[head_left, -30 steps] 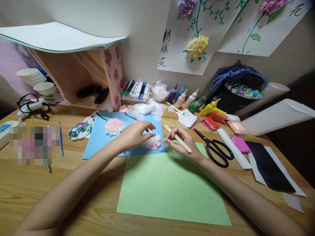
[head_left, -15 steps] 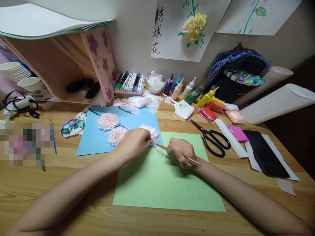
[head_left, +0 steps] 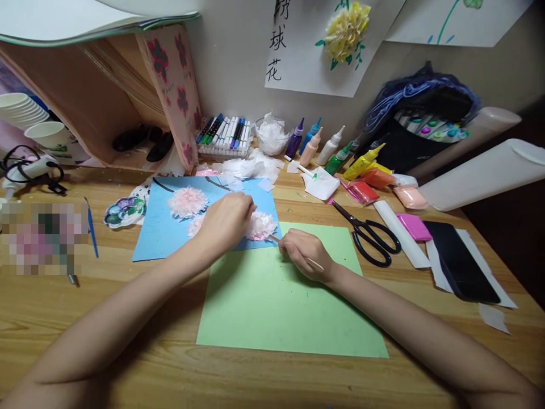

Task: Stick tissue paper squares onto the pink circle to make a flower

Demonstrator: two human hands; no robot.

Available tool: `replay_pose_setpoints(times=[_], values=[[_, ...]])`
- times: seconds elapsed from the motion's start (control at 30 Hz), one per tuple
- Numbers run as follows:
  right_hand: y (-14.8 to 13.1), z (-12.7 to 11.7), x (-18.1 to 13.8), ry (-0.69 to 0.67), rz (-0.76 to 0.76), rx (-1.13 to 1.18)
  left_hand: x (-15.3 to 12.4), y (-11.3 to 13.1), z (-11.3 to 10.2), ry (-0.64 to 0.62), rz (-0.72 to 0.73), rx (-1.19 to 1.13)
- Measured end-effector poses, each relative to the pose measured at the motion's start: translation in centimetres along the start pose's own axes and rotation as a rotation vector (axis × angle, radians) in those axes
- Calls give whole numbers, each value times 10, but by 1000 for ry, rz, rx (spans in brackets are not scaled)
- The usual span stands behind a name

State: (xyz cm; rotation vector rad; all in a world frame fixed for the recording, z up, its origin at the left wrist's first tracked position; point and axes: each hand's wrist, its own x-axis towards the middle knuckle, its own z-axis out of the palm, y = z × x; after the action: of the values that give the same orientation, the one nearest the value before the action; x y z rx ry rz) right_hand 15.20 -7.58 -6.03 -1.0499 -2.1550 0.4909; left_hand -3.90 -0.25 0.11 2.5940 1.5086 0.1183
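Note:
My right hand [head_left: 305, 253] is closed around a thin wooden stick [head_left: 315, 264]. The stick's far tip meets the lower right edge of a pale pink-and-white tissue paper flower [head_left: 261, 227]. My left hand [head_left: 227, 220] is just left of that flower, with curled fingers pointing down; its fingertips are mostly hidden, so anything pinched there does not show. Beneath the flower lies a blue sheet [head_left: 162, 241] with dark branch lines. Two more pink fluffy flowers are on it: one flower [head_left: 188, 202] in full view, the other partly covered by my left hand. A green sheet [head_left: 293, 318] lies in front.
Black scissors [head_left: 374, 238], a phone [head_left: 460, 261] and clay packets [head_left: 414, 227] lie to the right. Paint bottles [head_left: 313, 146], markers [head_left: 225, 133] and white tissue scraps [head_left: 251, 166] line the back. A paint palette [head_left: 123, 211] and blue brush [head_left: 91, 230] are at left.
My left hand has lifted away from the flower's lower edge, up and to the left, uncovering more of it. My right hand has moved slightly left, bringing the stick tip to the flower's edge.

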Motion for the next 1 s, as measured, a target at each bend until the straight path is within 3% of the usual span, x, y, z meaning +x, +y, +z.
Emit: replay_pose_setpoints(times=[0.1, 0.27, 0.6, 0.83, 1.0], values=[[1, 2, 1, 6, 4, 4, 12, -15, 6, 11, 40, -14], [0, 5, 5, 60, 51, 45, 17, -27, 15, -113, 39, 66], [-8, 4, 48, 219, 533, 271, 16, -25, 6, -176, 101, 159], [16, -8, 93, 2, 779, 401, 16, -26, 8, -180, 106, 166], [5, -21, 84, -102, 706, 506, 15, -24, 9, -189, 99, 154]])
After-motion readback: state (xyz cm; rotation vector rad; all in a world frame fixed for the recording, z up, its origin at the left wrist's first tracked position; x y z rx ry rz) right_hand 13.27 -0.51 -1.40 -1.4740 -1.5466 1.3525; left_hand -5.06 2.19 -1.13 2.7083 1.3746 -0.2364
